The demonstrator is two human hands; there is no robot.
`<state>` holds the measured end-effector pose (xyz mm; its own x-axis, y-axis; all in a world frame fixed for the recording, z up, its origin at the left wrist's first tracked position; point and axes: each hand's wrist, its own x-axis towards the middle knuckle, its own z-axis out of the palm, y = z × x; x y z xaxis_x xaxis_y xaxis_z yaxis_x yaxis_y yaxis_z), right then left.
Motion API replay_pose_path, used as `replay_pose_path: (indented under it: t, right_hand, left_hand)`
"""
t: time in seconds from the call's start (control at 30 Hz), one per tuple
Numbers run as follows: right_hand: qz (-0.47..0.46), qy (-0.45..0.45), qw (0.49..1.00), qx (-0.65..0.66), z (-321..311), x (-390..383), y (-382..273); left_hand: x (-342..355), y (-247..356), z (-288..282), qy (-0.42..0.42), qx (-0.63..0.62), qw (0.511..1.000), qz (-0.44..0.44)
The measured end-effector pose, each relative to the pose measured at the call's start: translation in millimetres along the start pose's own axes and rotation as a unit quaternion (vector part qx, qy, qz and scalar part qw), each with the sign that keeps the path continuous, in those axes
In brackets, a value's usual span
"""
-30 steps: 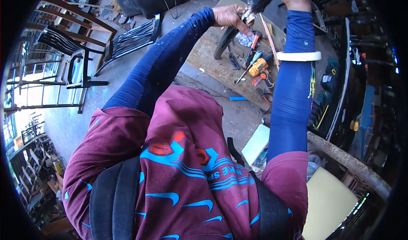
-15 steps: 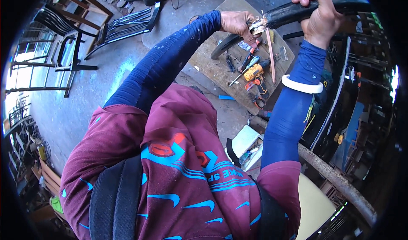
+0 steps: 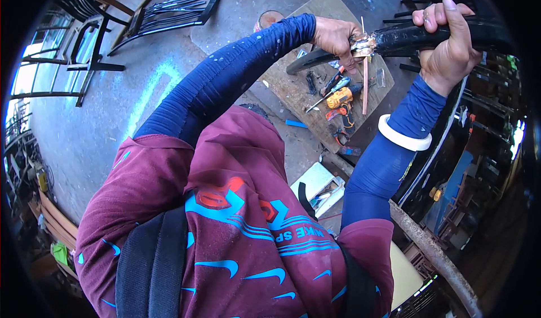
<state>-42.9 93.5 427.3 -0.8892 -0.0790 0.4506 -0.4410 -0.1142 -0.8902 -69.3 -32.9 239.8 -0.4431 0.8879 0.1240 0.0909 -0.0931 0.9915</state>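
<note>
Above the worktable, my left hand [image 3: 338, 39] is closed round a thin curved black bar [image 3: 310, 61], close to its pale splintered end [image 3: 363, 45]. My right hand [image 3: 451, 42] grips a thicker black wooden piece [image 3: 400, 38], fingers over the top, thumb raised. The two parts meet, or nearly meet, at the rough splintered joint between my hands; whether they are fixed together I cannot tell. A thin wood strip [image 3: 365, 87] shows just below that joint. Beneath lie a yellow-orange power drill [image 3: 340, 98] and a screwdriver [image 3: 338, 87] with a pale blue handle.
The tools lie on a wooden tabletop [image 3: 293, 87], with orange-handled pliers [image 3: 340, 138] at its near corner. Black slatted chairs [image 3: 177, 16] stand at the far left. A white box [image 3: 316, 184] sits below the table, and a rusty pipe [image 3: 431, 242] crosses at lower right.
Both hands have shifted right and slightly down with the black parts, the joint moving with them. My grip looks the same.
</note>
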Motion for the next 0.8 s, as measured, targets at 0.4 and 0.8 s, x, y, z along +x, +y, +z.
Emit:
replay_pose_path:
  t: [0.4,0.8]
  right_hand:
    - [-0.012,0.123,0.99,-0.074,42,-14,-13]
    - [-0.036,0.111,0.99,-0.082,26,-15,-7]
  left_hand:
    - [-40,-2,6,0.121,-0.164,0.974,0.101]
    - [-33,15,14,0.204,0.092,0.953,0.204]
